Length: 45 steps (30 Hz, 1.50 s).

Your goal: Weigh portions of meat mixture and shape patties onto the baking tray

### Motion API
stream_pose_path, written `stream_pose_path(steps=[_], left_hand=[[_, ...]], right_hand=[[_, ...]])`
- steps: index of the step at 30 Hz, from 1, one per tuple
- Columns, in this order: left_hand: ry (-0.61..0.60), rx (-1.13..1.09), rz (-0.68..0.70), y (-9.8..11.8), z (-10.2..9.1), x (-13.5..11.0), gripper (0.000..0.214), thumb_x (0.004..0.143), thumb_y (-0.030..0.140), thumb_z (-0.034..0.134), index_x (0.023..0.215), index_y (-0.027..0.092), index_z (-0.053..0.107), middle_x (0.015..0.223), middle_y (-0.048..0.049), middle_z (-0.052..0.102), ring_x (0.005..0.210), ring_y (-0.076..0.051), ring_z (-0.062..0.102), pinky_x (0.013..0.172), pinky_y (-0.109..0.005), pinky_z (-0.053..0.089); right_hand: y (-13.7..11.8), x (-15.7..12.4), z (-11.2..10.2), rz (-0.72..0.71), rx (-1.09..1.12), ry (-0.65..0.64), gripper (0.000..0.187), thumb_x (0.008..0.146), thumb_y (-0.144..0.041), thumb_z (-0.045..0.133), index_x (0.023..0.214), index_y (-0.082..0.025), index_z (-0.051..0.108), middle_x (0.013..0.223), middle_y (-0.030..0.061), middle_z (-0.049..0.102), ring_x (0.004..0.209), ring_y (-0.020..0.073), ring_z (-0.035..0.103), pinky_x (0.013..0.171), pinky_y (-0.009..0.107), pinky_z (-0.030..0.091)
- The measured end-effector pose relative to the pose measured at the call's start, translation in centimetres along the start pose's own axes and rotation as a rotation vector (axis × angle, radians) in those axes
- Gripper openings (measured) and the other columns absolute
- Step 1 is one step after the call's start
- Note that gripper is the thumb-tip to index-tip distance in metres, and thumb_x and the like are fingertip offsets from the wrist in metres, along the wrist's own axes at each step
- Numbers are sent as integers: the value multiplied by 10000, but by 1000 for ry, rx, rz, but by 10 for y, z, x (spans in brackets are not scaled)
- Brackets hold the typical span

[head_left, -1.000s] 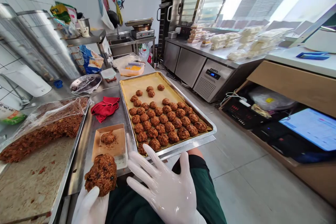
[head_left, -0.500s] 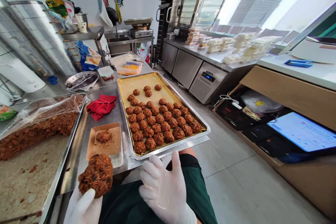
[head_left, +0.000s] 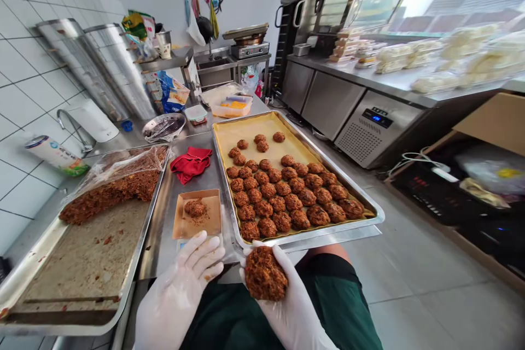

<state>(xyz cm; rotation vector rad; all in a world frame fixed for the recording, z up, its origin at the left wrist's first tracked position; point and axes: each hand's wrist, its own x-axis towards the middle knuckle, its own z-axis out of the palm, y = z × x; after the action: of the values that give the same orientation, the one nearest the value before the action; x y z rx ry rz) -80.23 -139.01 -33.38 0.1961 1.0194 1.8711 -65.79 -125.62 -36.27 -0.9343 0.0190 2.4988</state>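
A lump of brown, crumbly dough [head_left: 266, 273] rests in my right hand [head_left: 293, 298], which curls around it in a white glove. My left hand [head_left: 178, 284], also gloved, is held palm up with its fingers stretched and nothing in it. Beyond my fingers, a small piece of dough [head_left: 196, 208] and crumbs lie in a brown paper tray [head_left: 213, 213] on a scale, mostly hidden. Rows of round dough balls [head_left: 283, 188] cover the near part of a lined baking tray [head_left: 381, 213] at the table's front.
At the left, a metal tray [head_left: 141, 246] holds a large dough mass [head_left: 118, 191] partly under plastic film. A red cloth [head_left: 191, 164] lies between the trays. Farther back are a film-covered bowl [head_left: 164, 127] and a tub of orange food [head_left: 232, 106].
The dough lump has passed from my left hand to my right. My left hand has opened, and the view has turned to the left.
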Motion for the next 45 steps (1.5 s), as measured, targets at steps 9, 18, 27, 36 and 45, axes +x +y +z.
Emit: stream_pose_path(steps=[9,18,27,36,45], left_hand=[[302,29,380,20,-29,0,437,907,386,539,1224,134,704,1197,-171,724,1091,-272,692,984,-399,578],[613,98,482,38,-57,-1,316,904,341,617,1129,143,717,1028,-87,742,986,-179,680,870,-273,585],[570,344,514,28,-52,7,329,886,410,661,1098,162,710,1010,-91,750,915,-194,696,840,-302,567],[322,1229,427,34,-23,24,219,949,396,590,1074,254,701,1177,-47,705,1118,-216,653,996,-336,515],[-135,1346,475,-41,15,1,374,871,246,705,1236,287,635,1163,-29,708,1005,-177,700,890,-265,590]], right_hand=[[-4,-7,2,45,-40,-116,549,896,-417,667,1380,-190,539,1290,183,692,1171,322,661,1015,508,495],[-4,-3,-2,89,-276,-148,348,832,-442,751,1026,-154,764,973,137,794,813,247,744,756,345,557],[6,7,-13,11,-200,-142,538,826,-489,737,1292,-244,628,1177,117,757,1079,318,707,952,473,521],[5,4,-13,-5,-152,-150,526,845,-416,732,1319,-239,587,1250,120,723,1158,329,666,1016,560,486],[3,-3,-11,-64,-25,-181,403,911,-376,656,1287,-236,617,1258,100,726,1167,258,663,1052,454,477]])
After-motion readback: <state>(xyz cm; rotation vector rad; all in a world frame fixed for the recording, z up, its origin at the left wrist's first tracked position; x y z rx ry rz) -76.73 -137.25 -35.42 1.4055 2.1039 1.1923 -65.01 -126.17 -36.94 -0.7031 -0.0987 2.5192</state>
